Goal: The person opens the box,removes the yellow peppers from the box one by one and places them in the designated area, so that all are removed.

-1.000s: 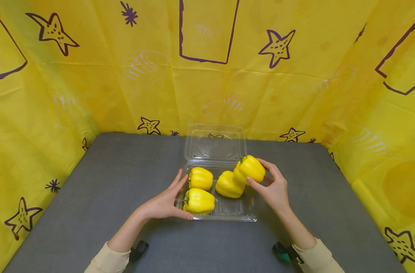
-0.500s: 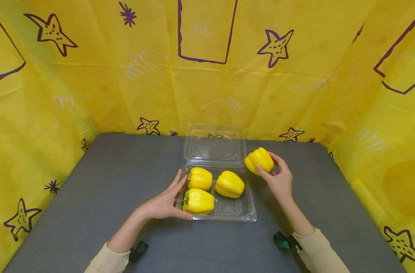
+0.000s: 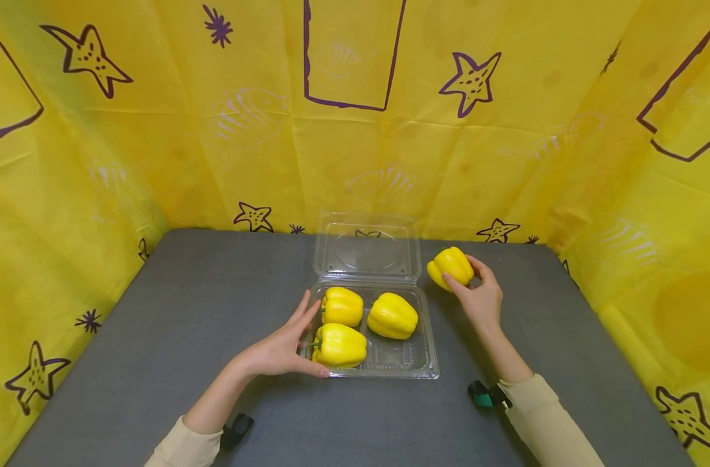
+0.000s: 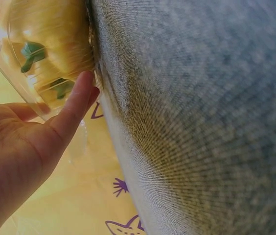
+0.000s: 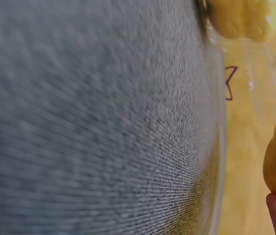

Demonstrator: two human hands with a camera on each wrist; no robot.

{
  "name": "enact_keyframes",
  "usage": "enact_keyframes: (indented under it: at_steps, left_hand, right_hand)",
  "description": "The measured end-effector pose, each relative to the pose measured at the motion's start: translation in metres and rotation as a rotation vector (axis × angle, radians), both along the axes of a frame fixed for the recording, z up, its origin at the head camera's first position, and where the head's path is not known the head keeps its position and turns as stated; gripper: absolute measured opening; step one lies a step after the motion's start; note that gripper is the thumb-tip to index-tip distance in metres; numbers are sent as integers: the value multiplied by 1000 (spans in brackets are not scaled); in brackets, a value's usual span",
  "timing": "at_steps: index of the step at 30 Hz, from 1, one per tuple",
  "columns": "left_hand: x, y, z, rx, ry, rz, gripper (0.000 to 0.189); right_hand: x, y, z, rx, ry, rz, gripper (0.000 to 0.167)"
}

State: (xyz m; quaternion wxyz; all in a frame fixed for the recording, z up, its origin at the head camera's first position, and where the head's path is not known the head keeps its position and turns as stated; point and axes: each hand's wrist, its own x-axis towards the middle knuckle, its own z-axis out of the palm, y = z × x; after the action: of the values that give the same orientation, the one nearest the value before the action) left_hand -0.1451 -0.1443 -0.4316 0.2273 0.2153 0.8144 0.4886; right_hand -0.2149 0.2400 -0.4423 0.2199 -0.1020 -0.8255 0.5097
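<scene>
Nearest, at the bottom edge, wears pale sleeves (image 3: 547,421), with a black wrist piece (image 3: 236,430) by the left one and a partly green wrist piece (image 3: 481,394) by the right one. Farther on, upon the grey desk (image 3: 238,292), rests the left grip (image 3: 279,347) against the left side of a clear plastic box (image 3: 384,373), with fingers stretched and spread wide, with thumb on the front rim, and with nothing grasped. Inside the box, on the left, has a front pepper (image 3: 341,347) and behind it a rear pepper (image 3: 343,307); in the right half, toward the back, has a third pepper (image 3: 393,316). Just beyond, to the right of the box and apart from it, holds a fourth yellow pepper (image 3: 450,268) in the right grip (image 3: 480,299), with fingers and thumb curled around it, spaced only by its width. By the right wrist view, looks lifted above the desk. Seems to be at the step of handling one pepper outside the box while steadying the box. For the next move, probably needs a sure hold on the smooth skin, a gentle lowering, and a loosening of fingers only after firm support below. Behind, shows the transparent lid (image 3: 368,250) turned back, and last, a yellow cloth (image 3: 355,155) patterned with starfish.
</scene>
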Motion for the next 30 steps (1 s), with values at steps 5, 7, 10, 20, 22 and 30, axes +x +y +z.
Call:
enact_keyframes:
  at_steps: [5,7,10,20,22,30]
  left_hand:
    - [0,0,0,-2,2,-1,122]
    - [0,0,0,-4,1,1,122]
    - [0,0,-1,-6,3,2,122]
    - [0,0,-1,-3,-4,2,122]
    - [0,0,-1,-5,-3,2,122]
    - [0,-1,-1,-10,-1,0,122]
  right_hand:
    - [-11,1,-4,21,-27,-9,63]
    - [-14,1,-5,29,-29,-9,64]
    - [-20,2,-7,47,-32,-13,65]
    - [-29,6,-14,78,-52,-23,63]
    - [-30,7,-14,80,-61,-24,64]
    - [-33,8,-14,86,-97,-23,64]
